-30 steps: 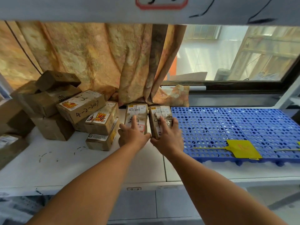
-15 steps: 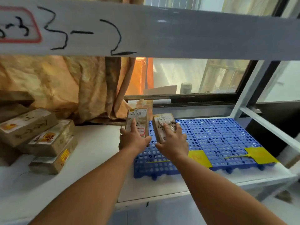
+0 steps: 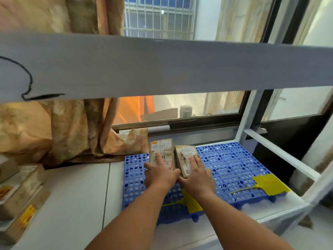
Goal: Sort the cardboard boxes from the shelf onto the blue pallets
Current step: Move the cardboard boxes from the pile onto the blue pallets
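Observation:
Two small brown cardboard boxes with white labels are side by side over the back left part of the blue perforated pallet (image 3: pixel 232 163). My left hand (image 3: pixel 160 175) grips the left box (image 3: pixel 162 147), with its index finger laid along the top. My right hand (image 3: pixel 198 178) grips the right box (image 3: pixel 186 152) from above. The boxes are tilted slightly and touch each other. Whether they rest fully on the pallet is hidden by my hands.
Several more cardboard boxes (image 3: pixel 21 195) are stacked at the left on the white shelf (image 3: pixel 75 195). Yellow tags (image 3: pixel 270 184) lie on the pallet's front. A grey shelf beam (image 3: pixel 162 65) hangs overhead. A curtain (image 3: pixel 72 132) and window are behind, and a shelf post (image 3: pixel 249 116) stands at right.
Both hands carried the two boxes rightward from the white shelf to over the blue pallet and lowered them toward its back left part. The view swung right with them.

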`<state>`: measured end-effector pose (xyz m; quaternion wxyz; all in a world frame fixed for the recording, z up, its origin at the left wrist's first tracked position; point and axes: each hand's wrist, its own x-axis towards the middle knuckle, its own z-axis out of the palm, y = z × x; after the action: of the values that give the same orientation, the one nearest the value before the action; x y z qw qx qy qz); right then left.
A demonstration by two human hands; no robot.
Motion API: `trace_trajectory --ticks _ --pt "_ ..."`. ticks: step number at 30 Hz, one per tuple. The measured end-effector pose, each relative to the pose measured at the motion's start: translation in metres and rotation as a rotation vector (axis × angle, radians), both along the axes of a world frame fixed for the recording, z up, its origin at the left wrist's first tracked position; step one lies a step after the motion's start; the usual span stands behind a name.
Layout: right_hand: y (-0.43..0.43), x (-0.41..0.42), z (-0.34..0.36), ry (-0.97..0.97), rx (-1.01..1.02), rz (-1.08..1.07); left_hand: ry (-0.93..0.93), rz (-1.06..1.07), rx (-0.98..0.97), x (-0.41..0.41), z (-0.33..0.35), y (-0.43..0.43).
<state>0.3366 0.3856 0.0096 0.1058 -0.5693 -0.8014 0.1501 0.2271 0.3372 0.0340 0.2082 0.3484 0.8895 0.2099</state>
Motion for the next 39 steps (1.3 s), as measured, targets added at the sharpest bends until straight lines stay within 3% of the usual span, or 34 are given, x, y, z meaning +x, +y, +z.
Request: trace_trajectory --ticks 12,22,39 --pt "0.009 0.038 0.014 -0.122 0.028 -0.187 -0.075 -0.241 -0.004 0.003 0.002 0.036" --pt "0.033 0.062 0.018 -0.062 0.003 -0.242 -0.044 -0.310 -0.029 0.021 0.005 0.063" --pt "0.165 0.176 0.006 -0.054 -0.106 -0.080 0.048 -0.306 -0.149 0.136 -0.009 0.161"
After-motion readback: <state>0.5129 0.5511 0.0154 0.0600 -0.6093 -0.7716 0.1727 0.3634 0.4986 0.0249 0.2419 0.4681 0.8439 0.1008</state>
